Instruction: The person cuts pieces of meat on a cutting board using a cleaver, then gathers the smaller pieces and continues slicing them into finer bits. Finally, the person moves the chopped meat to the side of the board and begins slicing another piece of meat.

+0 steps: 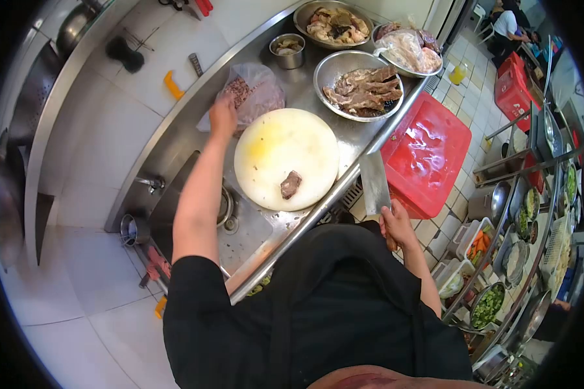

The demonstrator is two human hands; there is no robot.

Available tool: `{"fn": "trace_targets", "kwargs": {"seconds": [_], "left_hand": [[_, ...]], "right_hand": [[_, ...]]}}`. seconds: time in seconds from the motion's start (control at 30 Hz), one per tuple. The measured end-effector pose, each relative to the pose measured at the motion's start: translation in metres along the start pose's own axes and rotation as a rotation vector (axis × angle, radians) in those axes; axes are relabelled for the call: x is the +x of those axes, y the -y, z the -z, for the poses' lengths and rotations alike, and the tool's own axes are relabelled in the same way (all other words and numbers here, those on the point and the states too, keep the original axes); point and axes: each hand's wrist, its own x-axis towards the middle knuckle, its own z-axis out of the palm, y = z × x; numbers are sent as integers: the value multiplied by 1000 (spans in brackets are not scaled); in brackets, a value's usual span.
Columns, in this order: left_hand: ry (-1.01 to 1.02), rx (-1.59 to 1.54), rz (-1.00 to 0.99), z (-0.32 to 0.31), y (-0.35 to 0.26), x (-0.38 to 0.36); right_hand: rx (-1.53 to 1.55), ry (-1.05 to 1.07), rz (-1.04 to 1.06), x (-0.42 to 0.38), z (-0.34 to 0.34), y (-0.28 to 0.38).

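My left hand (223, 118) is closed at the near side of a clear plastic bag (266, 97) of chopped reddish meat (239, 92); its fingertips are partly hidden. My right hand (399, 225) grips the handle of a cleaver (374, 185), whose broad blade points away from me past the counter's front edge. Between the hands lies a round white cutting board (285, 152) with a yellow stain. One small piece of dark meat (291, 185) rests on its near part, with a few tiny scraps around.
Bowls of meat slabs (363, 91), pale meat pieces (337, 26) and bagged meat (409, 48) stand along the counter's far end, beside a small metal pot (287, 50). A sink (230, 227) lies left. A red lidded bin (428, 152) stands right, before food-laden shelves (512, 246).
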Motion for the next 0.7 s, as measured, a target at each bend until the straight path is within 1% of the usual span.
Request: {"fn": "trace_targets", "kwargs": {"seconds": [0.07, 0.1, 0.17, 0.2, 0.27, 0.33, 0.37, 0.4, 0.43, 0.5, 0.53, 0.57, 0.6, 0.67, 0.7], "left_hand": [[92, 150, -31, -13, 32, 38], [98, 142, -22, -18, 29, 40], [-106, 133, 24, -17, 10, 43], [-94, 138, 17, -14, -6, 35], [72, -71, -37, -19, -31, 2], [619, -50, 285, -12, -84, -52], [774, -183, 224, -32, -73, -87], [777, -245, 126, -43, -72, -125], [829, -152, 188, -22, -110, -142], [911, -99, 269, -5, -140, -168], [832, -132, 248, -10, -138, -185], [748, -165, 229, -17, -135, -198], [749, -167, 234, -19, -136, -202], [663, -230, 357, -24, -141, -205], [658, -230, 360, -27, -143, -205]], "right_hand": [[-16, 5, 14, 3, -3, 3], [-20, 10, 34, 4, -5, 5], [-15, 2, 16, 4, -7, 4], [-20, -9, 38, 5, -8, 2], [15, -7, 69, 5, -9, -7], [84, 6, 72, 4, -9, -15], [138, 19, 93, 4, -9, -18], [150, 17, 80, 4, -10, -17], [160, 11, 64, 6, -11, -20], [62, 24, 31, 15, -10, -23], [46, 9, -21, 19, -15, -17], [45, 9, -27, 24, -19, -15], [39, 44, -43, 29, -24, -13], [37, 92, -43, 37, -37, -4], [33, 97, -41, 41, -41, -2]]}}
